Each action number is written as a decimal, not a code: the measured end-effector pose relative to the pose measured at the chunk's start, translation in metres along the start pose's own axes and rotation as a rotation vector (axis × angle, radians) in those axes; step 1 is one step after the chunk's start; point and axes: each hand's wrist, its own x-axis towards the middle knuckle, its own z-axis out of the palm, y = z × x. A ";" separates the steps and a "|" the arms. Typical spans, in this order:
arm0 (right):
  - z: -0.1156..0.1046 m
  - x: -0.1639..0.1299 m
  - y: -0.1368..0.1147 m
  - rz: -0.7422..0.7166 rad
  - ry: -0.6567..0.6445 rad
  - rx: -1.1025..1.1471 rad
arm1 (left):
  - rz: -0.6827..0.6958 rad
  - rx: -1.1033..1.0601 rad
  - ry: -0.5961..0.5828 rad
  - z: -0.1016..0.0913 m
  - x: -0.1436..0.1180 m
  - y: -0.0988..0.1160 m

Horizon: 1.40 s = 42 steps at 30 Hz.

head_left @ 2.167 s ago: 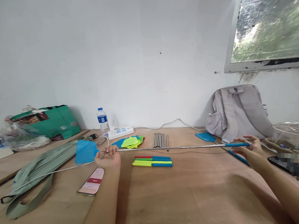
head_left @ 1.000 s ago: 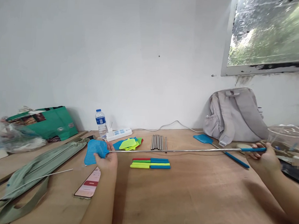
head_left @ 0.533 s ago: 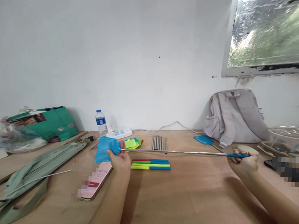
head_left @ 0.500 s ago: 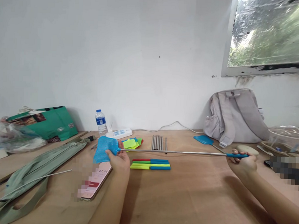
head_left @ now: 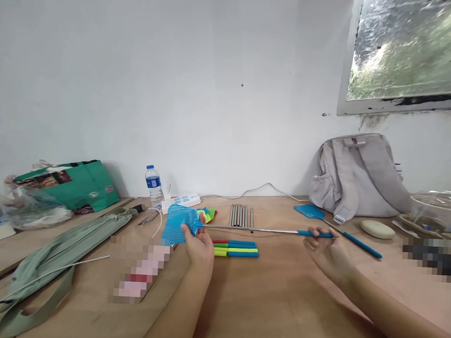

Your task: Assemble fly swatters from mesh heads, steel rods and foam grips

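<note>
I hold a blue fly swatter point(head_left: 181, 223) level above the wooden table point(head_left: 279, 303). My left hand point(head_left: 199, 243) grips it at the neck of its blue mesh head. Its thin metal rod point(head_left: 252, 229) runs right to a blue handle, where my right hand point(head_left: 329, 250) holds it with loosely curled fingers. Just beyond my left hand lie several coloured handles point(head_left: 236, 249) in red, green, yellow and blue. Behind them sits a row of metal rods point(head_left: 241, 215) and a small pile of yellow-green and red mesh heads point(head_left: 210, 214).
A second blue swatter point(head_left: 336, 228) lies at the right by a grey backpack point(head_left: 357, 173). A water bottle point(head_left: 154, 184) and power strip point(head_left: 182, 199) stand by the wall. A green bag point(head_left: 73, 183), a sage strap bag point(head_left: 54, 261) and a phone point(head_left: 140, 273) lie left.
The rod has become much shorter: my right hand slid left with the handle toward my left hand. My left hand and the mesh head shifted right.
</note>
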 end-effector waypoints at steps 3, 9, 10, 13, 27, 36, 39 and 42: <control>0.004 -0.006 0.016 0.072 -0.034 -0.010 | -0.122 0.026 -0.122 0.002 -0.017 -0.010; 0.012 -0.006 0.009 0.065 -0.038 -0.018 | -0.274 0.021 -0.149 0.001 -0.025 -0.020; 0.013 -0.005 0.003 0.049 -0.045 -0.018 | -0.291 0.041 -0.154 0.001 -0.023 -0.020; 0.010 0.002 -0.021 -0.025 -0.050 -0.041 | -0.333 0.145 -0.198 0.002 -0.017 -0.016; -0.041 0.031 -0.077 -0.105 0.077 -0.168 | -0.664 0.646 -0.716 0.001 -0.023 0.013; -0.041 0.021 -0.049 0.000 0.228 -0.052 | -0.289 0.988 -1.008 0.004 -0.053 0.009; -0.034 0.016 -0.029 0.103 0.164 -0.036 | -0.250 1.068 -1.071 0.007 -0.070 0.005; -0.030 0.013 -0.016 0.132 0.095 -0.037 | -0.254 1.075 -1.141 0.010 -0.083 0.005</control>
